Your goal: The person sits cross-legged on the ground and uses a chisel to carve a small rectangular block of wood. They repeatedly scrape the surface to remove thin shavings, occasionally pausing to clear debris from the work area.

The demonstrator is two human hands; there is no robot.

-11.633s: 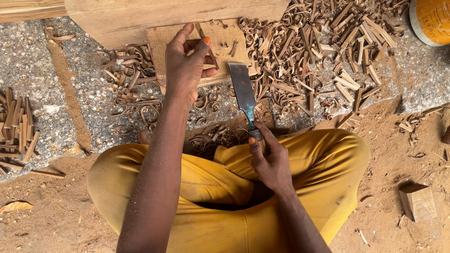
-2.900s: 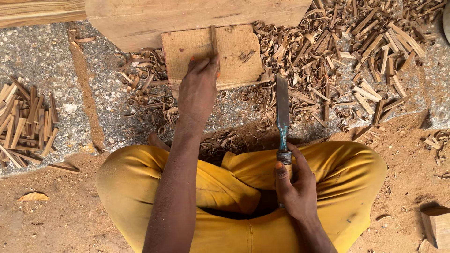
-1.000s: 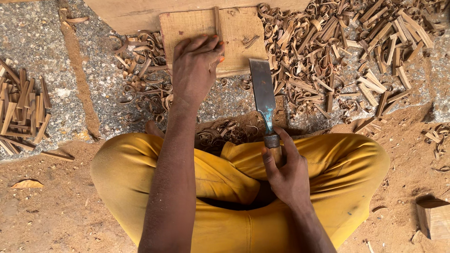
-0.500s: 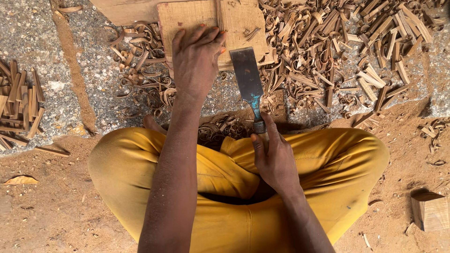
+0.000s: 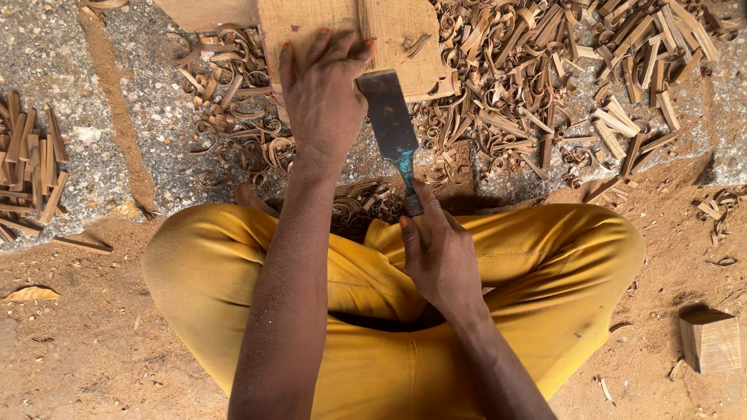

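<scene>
Sandy ground [image 5: 93, 342] meets a grey gravel patch strewn with curled brown wood shavings [image 5: 498, 85]. At the far edge of the gravel lies a flat pale wooden block [image 5: 405, 31]. Left hand [image 5: 323, 97] rests on the block, fingers spread flat, gripping nothing. Right hand [image 5: 440, 257] is closed around the handle of a broad flat metal chisel [image 5: 391, 124], whose blade tip touches the block just beside the left fingers. Yellow-trousered crossed legs [image 5: 560, 264] sit below.

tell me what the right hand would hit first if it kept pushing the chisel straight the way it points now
The right hand aims the chisel up-frame; its blade edge would likely meet the wooden board first, right beside the left hand. Depth is unclear.
</scene>
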